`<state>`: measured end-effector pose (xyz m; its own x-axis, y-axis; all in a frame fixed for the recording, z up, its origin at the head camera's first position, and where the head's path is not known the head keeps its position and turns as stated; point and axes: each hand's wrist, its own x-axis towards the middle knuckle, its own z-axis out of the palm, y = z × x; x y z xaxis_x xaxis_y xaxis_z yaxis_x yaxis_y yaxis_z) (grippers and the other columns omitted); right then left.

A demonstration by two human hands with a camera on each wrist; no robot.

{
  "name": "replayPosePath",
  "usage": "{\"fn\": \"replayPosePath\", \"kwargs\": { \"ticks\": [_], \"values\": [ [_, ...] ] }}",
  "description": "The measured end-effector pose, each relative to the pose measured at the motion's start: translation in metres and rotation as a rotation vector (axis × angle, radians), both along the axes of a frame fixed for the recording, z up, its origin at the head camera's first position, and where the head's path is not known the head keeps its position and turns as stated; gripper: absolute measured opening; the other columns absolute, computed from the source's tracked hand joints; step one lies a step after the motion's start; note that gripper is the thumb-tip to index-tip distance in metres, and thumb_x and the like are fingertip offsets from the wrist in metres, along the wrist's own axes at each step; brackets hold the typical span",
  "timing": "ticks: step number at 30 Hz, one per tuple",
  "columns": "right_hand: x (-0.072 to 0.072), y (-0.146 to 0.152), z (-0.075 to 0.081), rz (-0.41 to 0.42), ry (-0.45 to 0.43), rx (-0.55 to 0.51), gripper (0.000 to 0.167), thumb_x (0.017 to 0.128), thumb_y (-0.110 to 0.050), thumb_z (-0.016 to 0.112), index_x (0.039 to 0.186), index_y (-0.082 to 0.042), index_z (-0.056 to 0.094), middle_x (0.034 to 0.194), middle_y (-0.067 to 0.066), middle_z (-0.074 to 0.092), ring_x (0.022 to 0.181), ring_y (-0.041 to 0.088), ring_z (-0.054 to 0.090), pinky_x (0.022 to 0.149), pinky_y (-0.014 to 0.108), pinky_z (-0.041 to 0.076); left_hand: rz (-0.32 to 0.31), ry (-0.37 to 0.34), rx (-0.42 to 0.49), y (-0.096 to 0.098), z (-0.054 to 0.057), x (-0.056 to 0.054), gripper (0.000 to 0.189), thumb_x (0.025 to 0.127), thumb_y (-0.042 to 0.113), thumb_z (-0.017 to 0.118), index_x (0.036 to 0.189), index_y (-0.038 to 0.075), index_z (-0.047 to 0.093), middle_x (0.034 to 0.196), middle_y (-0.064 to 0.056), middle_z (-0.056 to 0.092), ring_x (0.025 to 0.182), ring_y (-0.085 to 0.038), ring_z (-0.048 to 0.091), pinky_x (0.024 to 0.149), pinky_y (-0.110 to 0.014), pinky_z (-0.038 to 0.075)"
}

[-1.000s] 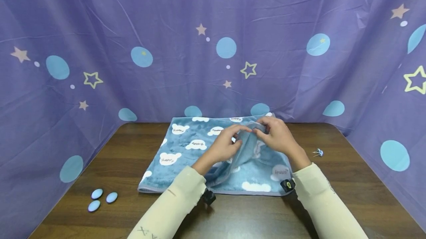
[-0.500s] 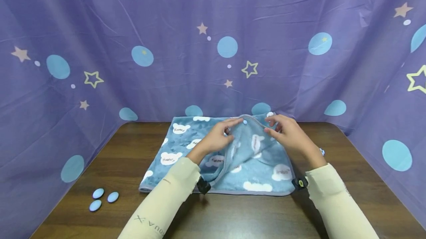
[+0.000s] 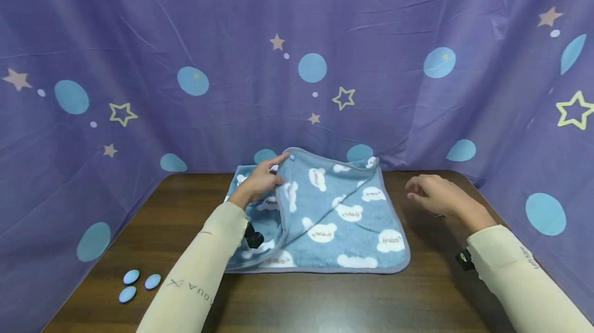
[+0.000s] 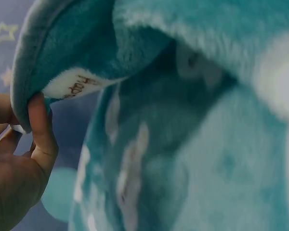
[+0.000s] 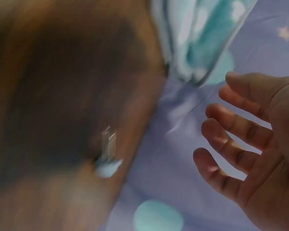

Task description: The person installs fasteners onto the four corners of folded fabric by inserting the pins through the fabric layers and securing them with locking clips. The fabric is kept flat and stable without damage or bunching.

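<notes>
A teal fleece blanket [image 3: 345, 250] with white bear-head prints and grey edging lies on the table, its upper layer partly lifted. My left hand [image 3: 261, 182] pinches the edge of that layer between thumb and fingers, as the left wrist view of the blanket [image 4: 72, 53] shows. A light-blue round cap [image 3: 292, 157] sits on the cloth beside the fingertips. My right hand [image 3: 438, 198] is over the table right of the blanket, fingers loosely bent and holding nothing. In the right wrist view, a light-blue piece with thin metal prongs [image 5: 108, 167] lies near that hand.
Three light-blue oval caps [image 3: 152, 281] lie at the front left of the brown wooden table [image 3: 334, 302]. A purple curtain [image 3: 241, 106] with stars and dots hangs close behind the table and along both sides.
My left hand has moved left, drawing the blanket's upper edge and the round cap along with it. My right hand has come off the blanket and moved right.
</notes>
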<state>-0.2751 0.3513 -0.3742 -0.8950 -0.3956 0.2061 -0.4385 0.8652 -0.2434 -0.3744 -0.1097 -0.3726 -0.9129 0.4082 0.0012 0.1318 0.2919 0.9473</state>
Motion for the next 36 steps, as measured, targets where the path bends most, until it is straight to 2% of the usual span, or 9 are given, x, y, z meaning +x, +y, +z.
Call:
{"fn": "replayPosePath", "kwargs": {
  "ticks": [4,10,13,17,20,24,30,33,36],
  "values": [
    [0.001,0.019,-0.008,0.003,-0.005,0.047,0.020,0.092,-0.001,0.065,0.109,-0.003,0.074,0.093,0.000,0.070,0.084,0.016,0.064,0.069,0.040,0.054,0.070,-0.081,0.002,-0.017,-0.009,-0.007,0.083,0.092,-0.008,0.058,0.159,0.036,0.036,0.169,-0.008,0.016,0.051,-0.012,0.035,0.058,-0.033,0.041],
    [0.004,0.044,-0.021,0.038,0.052,0.132,0.024,0.082,0.006,0.064,0.088,-0.015,0.073,0.084,-0.007,0.065,0.077,0.012,0.059,0.066,0.037,0.051,0.176,-0.108,-0.062,-0.033,-0.020,-0.013,0.085,0.091,-0.006,0.057,0.160,0.039,0.034,0.137,-0.027,0.056,0.043,-0.009,0.026,0.044,-0.028,0.031],
    [0.007,0.053,-0.025,0.039,0.072,0.143,0.027,0.080,0.006,0.065,0.085,-0.019,0.072,0.083,-0.009,0.062,0.073,0.007,0.054,0.062,0.033,0.047,0.195,-0.098,-0.090,-0.037,-0.021,-0.014,0.084,0.090,-0.008,0.057,0.160,0.032,0.036,0.141,-0.026,0.052,0.044,-0.010,0.028,0.045,-0.028,0.032],
    [0.008,0.060,-0.028,0.047,0.078,0.144,0.029,0.079,0.007,0.065,0.088,-0.019,0.076,0.085,-0.008,0.065,0.072,0.005,0.053,0.060,0.031,0.046,0.209,-0.108,-0.092,-0.040,-0.022,-0.015,0.073,0.090,-0.011,0.055,0.157,0.018,0.044,0.162,-0.015,0.032,0.073,-0.019,0.052,0.054,-0.027,0.043],
    [0.009,0.060,-0.028,0.043,0.064,0.159,0.030,0.080,0.007,0.065,0.088,-0.020,0.076,0.085,-0.008,0.065,0.072,0.005,0.054,0.060,0.030,0.046,0.217,-0.118,-0.108,-0.042,-0.025,-0.017,0.061,0.093,-0.012,0.054,0.150,0.009,0.053,0.160,-0.015,0.036,0.103,-0.026,0.053,0.060,-0.026,0.048],
    [0.011,0.058,-0.032,0.039,0.047,0.180,0.030,0.081,0.008,0.065,0.088,-0.020,0.076,0.085,-0.008,0.064,0.075,0.009,0.059,0.062,0.033,0.049,0.162,-0.148,-0.119,-0.044,-0.028,-0.018,0.054,0.095,-0.007,0.058,0.148,0.004,0.053,0.158,-0.017,0.039,0.105,-0.021,0.054,0.066,-0.025,0.052],
    [0.012,0.060,-0.039,0.040,0.056,0.201,0.030,0.079,0.009,0.066,0.087,-0.018,0.075,0.084,-0.008,0.064,0.077,0.011,0.062,0.064,0.034,0.052,-0.019,-0.205,-0.191,-0.050,-0.024,-0.013,0.100,0.077,-0.014,0.062,0.164,0.015,0.023,0.169,-0.016,0.012,0.067,-0.018,0.049,0.061,-0.029,0.048],
    [0.012,0.061,-0.040,0.039,0.053,0.206,0.029,0.079,0.009,0.067,0.086,-0.018,0.074,0.085,-0.008,0.064,0.076,0.010,0.061,0.064,0.034,0.052,-0.086,-0.122,-0.328,-0.053,-0.024,-0.014,0.115,0.072,-0.015,0.063,0.166,0.019,0.007,0.172,-0.013,-0.002,0.101,-0.023,0.055,0.072,-0.032,0.049],
    [0.011,0.062,-0.040,0.049,0.050,0.213,0.029,0.078,0.010,0.068,0.086,-0.017,0.074,0.085,-0.008,0.065,0.076,0.010,0.062,0.065,0.034,0.052,-0.123,0.040,-0.464,-0.054,-0.026,-0.015,0.117,0.069,-0.016,0.062,0.166,0.014,0.002,0.171,-0.017,-0.004,0.143,-0.029,0.030,0.095,-0.038,0.043]
  ]
}}
